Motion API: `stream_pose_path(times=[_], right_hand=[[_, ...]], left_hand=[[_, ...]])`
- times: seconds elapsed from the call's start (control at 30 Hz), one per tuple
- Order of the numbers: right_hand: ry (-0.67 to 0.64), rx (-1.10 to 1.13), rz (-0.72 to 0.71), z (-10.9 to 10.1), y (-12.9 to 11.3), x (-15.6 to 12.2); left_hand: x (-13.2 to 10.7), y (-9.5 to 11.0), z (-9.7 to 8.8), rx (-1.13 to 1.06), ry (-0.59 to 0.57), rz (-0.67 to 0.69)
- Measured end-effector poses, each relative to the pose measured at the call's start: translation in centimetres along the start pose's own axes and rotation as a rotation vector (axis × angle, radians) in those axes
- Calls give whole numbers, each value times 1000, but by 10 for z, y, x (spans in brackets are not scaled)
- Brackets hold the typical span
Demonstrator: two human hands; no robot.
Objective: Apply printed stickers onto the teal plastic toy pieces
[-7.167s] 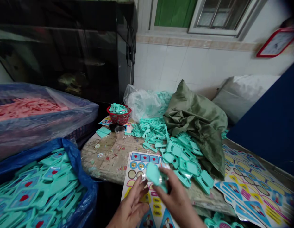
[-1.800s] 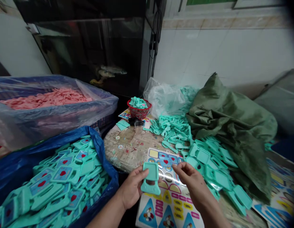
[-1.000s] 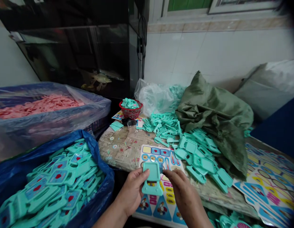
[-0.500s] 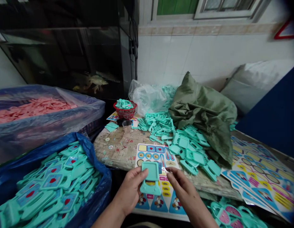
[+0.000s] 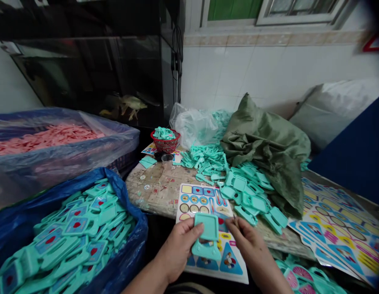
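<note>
Between the thumb and fingers of my left hand [image 5: 178, 247] is a teal plastic toy piece [image 5: 207, 227], a square recessed panel with an open handle at its lower end. The panel faces me and carries no picture. My right hand [image 5: 249, 241] is closed in a pinch just right of it, on the edge of a blue sticker with a red heart [image 5: 221, 221]. The toy piece partly covers this sticker. Under both hands lies a sticker sheet [image 5: 185, 216] printed with circles, thermometers and triangles.
At left, a blue-lined bin [image 5: 128, 200] holds teal pieces with heart stickers; behind it is a bag of pink parts [image 5: 57, 136]. Loose teal pieces [image 5: 250, 194] and a green sack [image 5: 265, 143] cover the table's right. A red basket [image 5: 165, 145] stands behind; more sticker sheets [image 5: 339, 228] lie right.
My right hand has drawn back from the sheet, and the heart sticker now shows at its fingertips. The toy piece in my left hand has moved slightly right and down. The view has shifted a little.
</note>
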State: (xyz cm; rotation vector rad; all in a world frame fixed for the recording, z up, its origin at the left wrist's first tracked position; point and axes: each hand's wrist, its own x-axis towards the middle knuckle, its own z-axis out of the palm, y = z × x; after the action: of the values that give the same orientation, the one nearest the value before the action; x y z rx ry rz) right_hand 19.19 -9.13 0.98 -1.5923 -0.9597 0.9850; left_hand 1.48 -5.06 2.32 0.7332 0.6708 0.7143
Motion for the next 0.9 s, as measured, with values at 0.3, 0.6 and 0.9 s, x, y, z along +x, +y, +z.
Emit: stream_pose_path(times=[0.3,0.6,0.9], right_hand=[[-170,282,184,-5,-24,-28],[-151,-13,68,10,-4,-21],[-163,-51,76,11,0,-18]], left_hand=[[-4,0,-1,4,-150,-51],[-7,-2,1,70,-233,-66],[-7,-5,1,90,-196,-126]])
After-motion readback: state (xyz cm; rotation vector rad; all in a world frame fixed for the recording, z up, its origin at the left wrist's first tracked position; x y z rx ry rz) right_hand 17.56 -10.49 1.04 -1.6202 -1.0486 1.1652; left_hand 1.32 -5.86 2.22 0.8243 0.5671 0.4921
